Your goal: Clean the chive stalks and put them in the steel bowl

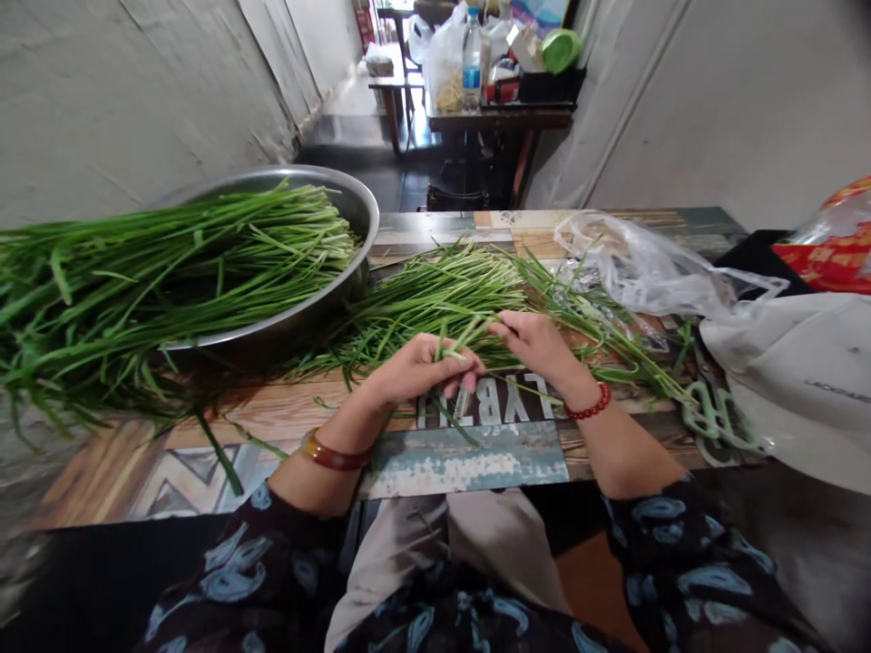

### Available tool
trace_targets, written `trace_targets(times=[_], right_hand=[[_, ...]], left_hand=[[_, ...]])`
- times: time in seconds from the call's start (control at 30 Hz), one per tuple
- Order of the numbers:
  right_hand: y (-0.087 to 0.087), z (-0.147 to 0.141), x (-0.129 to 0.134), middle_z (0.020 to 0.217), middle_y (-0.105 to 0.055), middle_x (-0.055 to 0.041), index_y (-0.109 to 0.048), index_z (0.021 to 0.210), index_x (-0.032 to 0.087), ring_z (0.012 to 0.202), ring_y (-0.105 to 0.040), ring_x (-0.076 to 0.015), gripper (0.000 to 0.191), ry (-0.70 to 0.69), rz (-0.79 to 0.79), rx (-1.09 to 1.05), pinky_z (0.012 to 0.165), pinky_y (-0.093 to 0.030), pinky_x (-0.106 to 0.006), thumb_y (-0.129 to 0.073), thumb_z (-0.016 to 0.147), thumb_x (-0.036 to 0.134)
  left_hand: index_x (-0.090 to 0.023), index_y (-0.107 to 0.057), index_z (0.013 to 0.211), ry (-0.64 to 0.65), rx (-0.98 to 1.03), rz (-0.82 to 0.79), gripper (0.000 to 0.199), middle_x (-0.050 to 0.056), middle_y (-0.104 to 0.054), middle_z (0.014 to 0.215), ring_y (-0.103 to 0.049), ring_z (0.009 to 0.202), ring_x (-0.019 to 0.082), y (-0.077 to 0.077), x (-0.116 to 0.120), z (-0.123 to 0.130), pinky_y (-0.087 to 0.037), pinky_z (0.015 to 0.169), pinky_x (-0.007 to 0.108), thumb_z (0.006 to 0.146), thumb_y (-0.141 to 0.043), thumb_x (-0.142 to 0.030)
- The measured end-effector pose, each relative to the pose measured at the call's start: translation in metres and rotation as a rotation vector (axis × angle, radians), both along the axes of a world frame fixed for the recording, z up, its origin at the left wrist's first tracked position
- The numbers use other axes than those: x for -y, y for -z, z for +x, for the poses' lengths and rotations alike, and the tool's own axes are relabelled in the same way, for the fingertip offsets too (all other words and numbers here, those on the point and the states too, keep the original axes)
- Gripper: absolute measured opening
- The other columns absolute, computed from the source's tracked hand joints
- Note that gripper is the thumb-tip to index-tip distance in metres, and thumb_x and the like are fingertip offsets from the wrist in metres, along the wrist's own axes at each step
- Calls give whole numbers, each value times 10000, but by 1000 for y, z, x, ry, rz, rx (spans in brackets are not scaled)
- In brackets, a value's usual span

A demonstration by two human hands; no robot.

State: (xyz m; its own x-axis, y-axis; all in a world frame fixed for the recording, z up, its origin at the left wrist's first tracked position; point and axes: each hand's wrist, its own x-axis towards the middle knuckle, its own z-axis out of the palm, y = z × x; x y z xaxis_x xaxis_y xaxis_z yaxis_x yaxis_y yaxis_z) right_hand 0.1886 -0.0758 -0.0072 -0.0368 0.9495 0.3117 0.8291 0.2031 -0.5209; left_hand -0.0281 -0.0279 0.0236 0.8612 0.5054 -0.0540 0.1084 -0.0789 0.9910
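Note:
My left hand (430,367) is closed round a few green garlic chives (469,334), their pale cut ends pointing up and right. My right hand (527,343) pinches at those ends with thumb and forefinger; what exactly sits between the fingertips is too small to make out. Behind both hands a loose pile of chives (449,288) lies on the patterned wooden table (469,462). To the left, a wide metal basin (371,222) holds a large heap of chives (224,254) whose leafy ends hang over its rim.
Scissors with pale green handles (721,422) lie at the right beside a white cap (796,381). A clear plastic bag (632,263) and stray stalks rest at the back right, near a red package (830,240). Farther off stands a table with a water bottle (471,63).

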Motion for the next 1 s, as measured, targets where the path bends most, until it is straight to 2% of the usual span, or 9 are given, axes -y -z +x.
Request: trace_targets(times=[0.07, 0.13, 0.17, 0.23, 0.33, 0.47, 0.77, 0.9, 1.0], right_hand=[[3, -2, 2, 697, -617, -31, -563, 737, 202, 653, -531, -159, 316, -52, -10, 153, 612, -300, -284, -450, 989, 354], [2, -6, 5, 777, -672, -53, -605, 825, 196, 718, -585, -175, 279, -111, 12, 234, 635, -324, -283, -433, 1000, 330], [1, -8, 6, 806, -687, -62, -615, 855, 193, 748, -603, -180, 276, -141, 34, 252, 650, -340, -282, -426, 1004, 327], [-1, -12, 8, 833, -700, -72, -621, 883, 188, 780, -620, -185, 285, -187, 84, 259, 674, -367, -282, -412, 1011, 332], [-4, -12, 9, 862, -703, -80, -622, 920, 184, 800, -626, -193, 306, -209, 144, 240, 695, -397, -290, -387, 1021, 352], [-8, -2, 8, 954, -696, -101, -609, 1021, 170, 893, -630, -211, 307, -216, 183, 196, 780, -445, -310, -359, 1031, 346], [-6, -3, 9, 1005, -685, -145, -623, 1084, 135, 952, -631, -247, 298, -116, 113, 357, 863, -472, -366, -342, 993, 177], [-5, 0, 9, 1081, -704, -126, -631, 1153, 150, 1004, -646, -233, 315, -124, 104, 197, 885, -479, -346, -364, 992, 196], [-6, -1, 6, 1017, -707, -94, -682, 1041, 176, 953, -650, -204, 312, -140, 87, 3, 846, -483, -314, -379, 990, 235]], left_hand=[[-130, -738, 992, -192, 205, 16, 388, 116, -753, 917, -671, 718, 159, 0, 1, 1, -532, 661, 267, 907, -585, -477], [-164, -738, 1029, -337, 345, 134, 337, 126, -736, 1111, -687, 1006, 219, 1, 0, 3, -539, 893, 339, 928, -570, -438], [-175, -737, 1041, -364, 356, 218, 317, 122, -719, 1177, -657, 1111, 233, 2, 0, 4, -507, 978, 363, 933, -567, -419], [-180, -732, 1063, -355, 277, 400, 301, 116, -711, 1199, -636, 1159, 235, 5, -2, 6, -469, 1031, 371, 938, -564, -395], [-169, -723, 1046, -297, 91, 619, 302, 99, -740, 1037, -671, 979, 207, 12, -5, 7, -500, 908, 326, 944, -541, -386], [-147, -695, 814, -342, -83, 756, 317, 45, -667, 734, -588, 696, 156, 18, -10, 5, -445, 676, 258, 947, -513, -369], [-144, -613, 728, -327, -185, 712, 253, -12, -554, 635, -488, 615, 118, 18, -11, 6, -346, 604, 231, 921, -514, -274], [-149, -580, 706, -319, -190, 701, 251, -20, -532, 625, -468, 603, 113, 17, -9, 6, -331, 596, 231, 918, -507, -260], [-156, -556, 694, -293, -181, 701, 267, -25, -518, 619, -456, 600, 110, 16, -8, 6, -331, 598, 230, 926, -495, -272]])
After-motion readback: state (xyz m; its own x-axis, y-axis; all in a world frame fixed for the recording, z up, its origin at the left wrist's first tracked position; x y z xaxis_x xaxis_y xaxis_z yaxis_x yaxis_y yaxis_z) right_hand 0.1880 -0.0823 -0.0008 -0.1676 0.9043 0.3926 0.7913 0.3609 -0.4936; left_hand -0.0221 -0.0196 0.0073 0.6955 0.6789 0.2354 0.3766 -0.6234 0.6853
